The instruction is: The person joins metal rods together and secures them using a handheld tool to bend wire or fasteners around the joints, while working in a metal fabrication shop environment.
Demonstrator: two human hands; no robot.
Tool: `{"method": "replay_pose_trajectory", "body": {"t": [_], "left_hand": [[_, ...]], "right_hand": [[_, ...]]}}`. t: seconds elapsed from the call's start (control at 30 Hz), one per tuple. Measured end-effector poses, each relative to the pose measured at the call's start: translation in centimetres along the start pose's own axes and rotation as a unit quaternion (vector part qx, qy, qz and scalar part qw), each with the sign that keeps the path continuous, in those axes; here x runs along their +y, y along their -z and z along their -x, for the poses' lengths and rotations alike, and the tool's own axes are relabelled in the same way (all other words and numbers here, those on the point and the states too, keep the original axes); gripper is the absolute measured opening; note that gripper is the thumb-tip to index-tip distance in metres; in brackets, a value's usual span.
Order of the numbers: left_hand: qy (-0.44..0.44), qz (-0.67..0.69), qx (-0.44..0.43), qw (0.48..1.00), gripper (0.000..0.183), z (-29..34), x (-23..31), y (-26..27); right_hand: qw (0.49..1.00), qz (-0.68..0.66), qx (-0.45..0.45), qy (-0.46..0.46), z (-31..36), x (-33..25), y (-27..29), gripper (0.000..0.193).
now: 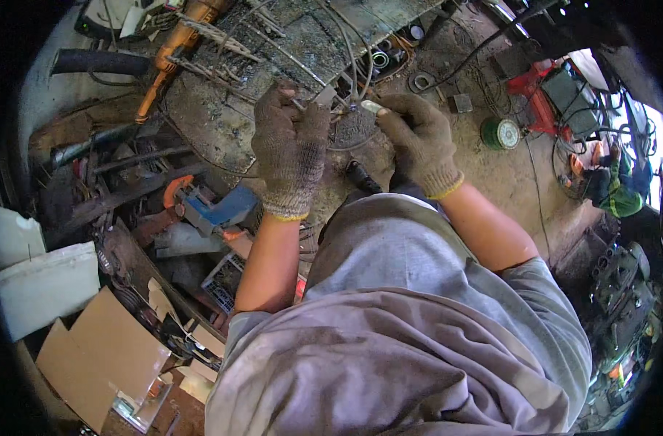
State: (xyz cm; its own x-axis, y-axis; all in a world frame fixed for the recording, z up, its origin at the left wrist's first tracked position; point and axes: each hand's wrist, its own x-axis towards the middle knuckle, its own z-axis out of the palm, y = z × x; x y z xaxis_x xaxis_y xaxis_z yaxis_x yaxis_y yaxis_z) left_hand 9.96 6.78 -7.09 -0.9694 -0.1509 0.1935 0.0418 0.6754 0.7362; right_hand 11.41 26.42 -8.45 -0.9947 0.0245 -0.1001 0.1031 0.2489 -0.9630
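Note:
Both my hands wear brown knitted gloves with yellow cuff edges and are raised at the near edge of a grimy metal worktable (215, 134). My left hand (291, 142) is closed, its fingers curled around a small flat grey metal piece (325, 95) that sticks out to the right. My right hand (421, 139) pinches a short white piece (373, 107) between thumb and fingers, its tip pointing left toward the metal piece. Its exact kind does not show. A small gap separates the two hands. Thin cables (350, 51) hang just beyond them.
Thin metal rods and an orange power tool (179, 51) lie on the worktable. At left are a blue-and-orange tool (219, 206) and cardboard (99, 356). A green-rimmed spool (500, 134) and red machine (538, 102) stand right; beyond crouches a person in green (622, 190).

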Motion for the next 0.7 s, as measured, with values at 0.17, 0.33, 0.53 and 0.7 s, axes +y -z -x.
{"method": "replay_pose_trajectory", "body": {"t": [0.17,0.33,0.53,0.7], "left_hand": [[0.045,0.097,-0.008,0.994,0.048,0.3,-0.3,-0.2],[0.010,0.057,-0.005,0.998,0.048,0.3,-0.8,0.0],[0.033,0.069,-0.015,0.997,0.049,0.2,-0.5,-0.1],[0.020,0.012,-0.014,1.000,0.047,-0.2,-0.1,0.0]], "right_hand": [[0.999,-0.018,0.040,-0.026,-0.2,-0.3,-1.9,0.032],[0.996,-0.045,0.073,-0.023,-1.0,-0.7,-3.6,0.031],[0.992,-0.038,0.117,-0.016,-0.6,-1.0,-4.9,0.026],[0.993,-0.040,0.115,-0.006,-1.0,-0.8,-5.4,0.030]]}}
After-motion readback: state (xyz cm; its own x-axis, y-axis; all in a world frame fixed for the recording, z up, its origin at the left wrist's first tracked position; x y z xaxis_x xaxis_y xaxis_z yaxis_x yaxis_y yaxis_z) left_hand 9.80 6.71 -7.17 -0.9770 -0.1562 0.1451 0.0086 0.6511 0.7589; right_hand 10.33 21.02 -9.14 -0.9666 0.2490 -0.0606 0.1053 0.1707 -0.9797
